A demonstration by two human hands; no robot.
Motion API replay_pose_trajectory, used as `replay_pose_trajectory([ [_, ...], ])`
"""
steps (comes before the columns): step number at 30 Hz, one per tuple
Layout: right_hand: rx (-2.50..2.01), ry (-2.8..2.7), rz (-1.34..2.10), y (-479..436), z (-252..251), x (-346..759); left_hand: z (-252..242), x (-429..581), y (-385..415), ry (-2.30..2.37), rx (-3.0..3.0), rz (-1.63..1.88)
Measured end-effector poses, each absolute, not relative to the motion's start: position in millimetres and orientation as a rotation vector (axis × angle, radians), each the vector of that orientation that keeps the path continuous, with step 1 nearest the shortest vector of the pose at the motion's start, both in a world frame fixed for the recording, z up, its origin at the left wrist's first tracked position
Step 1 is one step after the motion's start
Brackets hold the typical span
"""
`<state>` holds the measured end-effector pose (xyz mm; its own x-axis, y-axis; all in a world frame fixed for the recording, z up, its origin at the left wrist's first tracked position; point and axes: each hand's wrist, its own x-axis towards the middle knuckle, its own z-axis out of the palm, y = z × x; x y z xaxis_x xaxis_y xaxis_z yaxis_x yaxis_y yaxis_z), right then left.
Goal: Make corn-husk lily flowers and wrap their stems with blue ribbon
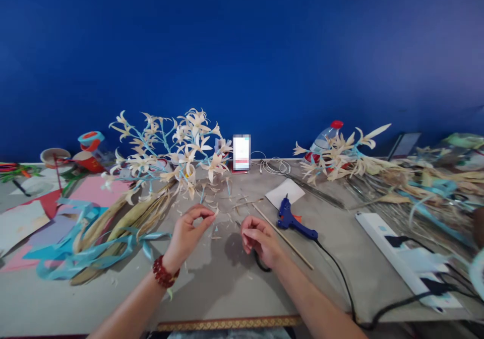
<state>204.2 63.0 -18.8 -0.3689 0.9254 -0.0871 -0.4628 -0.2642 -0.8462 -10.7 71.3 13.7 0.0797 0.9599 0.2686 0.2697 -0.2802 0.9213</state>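
My left hand (pixel 194 228), with a red bead bracelet at the wrist, pinches a small pale strip (pixel 217 211) between thumb and forefinger. To its right, my right hand (pixel 259 235) is closed, its fingers curled round what look like scissors. Their black handle loop (pixel 261 264) shows beneath the hand, and a thin dark tip sticks out on its left; the rest is hidden. Pale scraps lie on the table between and beyond both hands. A thin wooden stick (pixel 283 236) lies just right of my right hand, beside a blue glue gun (pixel 291 218).
Pale handmade flowers (pixel 196 147) on blue stems stand behind my left hand; more flowers (pixel 340 152) lie right, near a red-capped bottle (pixel 327 136). A white power strip (pixel 401 258) with black cords occupies the right. Husks (pixel 126 228), blue ribbon (pixel 91 263) and coloured paper cover the left.
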Motion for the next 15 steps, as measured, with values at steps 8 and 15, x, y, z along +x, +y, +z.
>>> replay_pose_trajectory([
  [8,-0.898,-1.160,1.668,63.4,-22.5,203.2,-10.0,-30.6,151.2,1.656,2.361,0.882],
  [15,-1.020,-1.423,1.439,67.6,-29.6,206.1,-16.1,-23.2,160.4,1.536,2.553,0.696],
])
